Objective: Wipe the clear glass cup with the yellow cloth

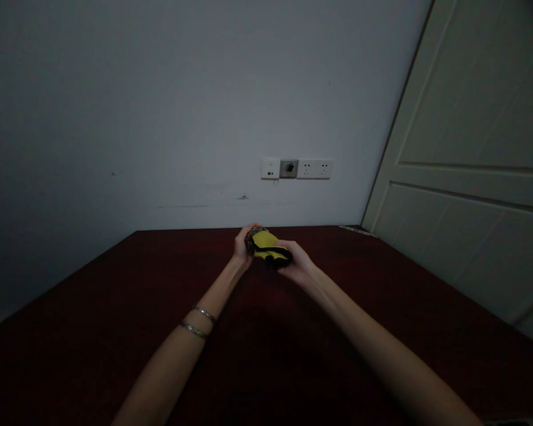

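Both of my hands hold a small yellow-and-black object [266,241] over the far part of the dark red tabletop [257,331]. It looks like soft cloth, but its exact kind cannot be made out in the dim light. Its left end is dark and patterned, and black bands run across the yellow. My left hand [243,241] is closed around that left end, with its fingers partly behind it. On the right, my right hand [296,261] grips the black-edged end, its fingertips mostly hidden. Two silver bangles [199,322] circle my left forearm.
A pale wall [182,118] rises behind the table, with a row of sockets and switches [297,168] on it. To the right stands a light panelled door [471,142]. A thin flat strip [357,231] lies at the table's back right corner.
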